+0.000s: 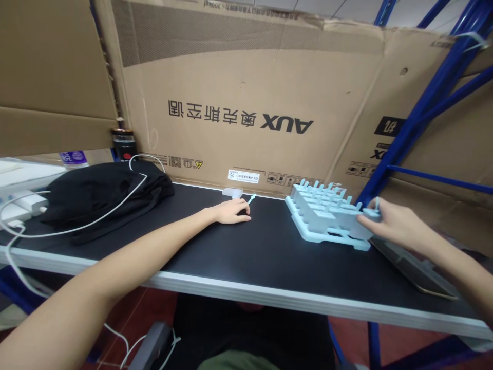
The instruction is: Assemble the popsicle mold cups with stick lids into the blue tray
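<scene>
My left hand rests on the black tabletop, fingers curled round the end of a thin light-blue piece that sticks out past the fingertips. A small grey-white block lies just behind that hand. My right hand is closed on a pale blue block at the near right corner of a light-blue rack. The rack carries several pale blue blocks with upright prongs, standing in rows.
A black cloth bundle with a white cable across it lies at the left. A dark cylinder stands behind it. Large cardboard boxes wall the back. Blue shelf posts rise at the right, above a flat grey tray.
</scene>
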A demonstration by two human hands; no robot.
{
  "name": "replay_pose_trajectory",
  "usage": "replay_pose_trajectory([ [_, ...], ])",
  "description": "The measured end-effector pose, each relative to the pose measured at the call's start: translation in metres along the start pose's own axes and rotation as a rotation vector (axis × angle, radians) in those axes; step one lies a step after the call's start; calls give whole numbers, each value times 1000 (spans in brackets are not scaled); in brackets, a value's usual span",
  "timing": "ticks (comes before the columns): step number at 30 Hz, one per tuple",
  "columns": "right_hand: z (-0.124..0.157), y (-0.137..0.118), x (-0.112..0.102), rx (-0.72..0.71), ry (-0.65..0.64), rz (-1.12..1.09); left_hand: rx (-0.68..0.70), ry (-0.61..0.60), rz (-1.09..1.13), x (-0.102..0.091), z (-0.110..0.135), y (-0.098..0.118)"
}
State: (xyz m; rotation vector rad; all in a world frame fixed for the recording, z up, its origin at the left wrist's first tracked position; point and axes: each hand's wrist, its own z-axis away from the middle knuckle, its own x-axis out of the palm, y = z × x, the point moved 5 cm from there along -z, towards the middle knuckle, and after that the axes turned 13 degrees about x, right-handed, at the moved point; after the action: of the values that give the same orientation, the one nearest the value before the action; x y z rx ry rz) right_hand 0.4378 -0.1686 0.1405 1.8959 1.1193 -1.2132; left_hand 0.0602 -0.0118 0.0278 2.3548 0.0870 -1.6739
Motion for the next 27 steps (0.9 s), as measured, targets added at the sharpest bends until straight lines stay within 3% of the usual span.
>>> replay_pose_trajectory([
  [3, -6, 17, 33, 31, -62, 21, -6, 6, 2, 1, 0, -2],
  [6, -9, 17, 49, 87, -59, -26, -6, 10, 8, 2, 0, -2],
  [11, -12, 27, 61, 212, -85, -44, -5, 9, 14, 2, 0, -2],
  [18, -3, 31, 75, 100, -1, -27, -1, 11, 13, 1, 0, -1],
  [27, 13, 24, 85, 162, 73, -12, -37, 19, -3, 3, 0, -6],
])
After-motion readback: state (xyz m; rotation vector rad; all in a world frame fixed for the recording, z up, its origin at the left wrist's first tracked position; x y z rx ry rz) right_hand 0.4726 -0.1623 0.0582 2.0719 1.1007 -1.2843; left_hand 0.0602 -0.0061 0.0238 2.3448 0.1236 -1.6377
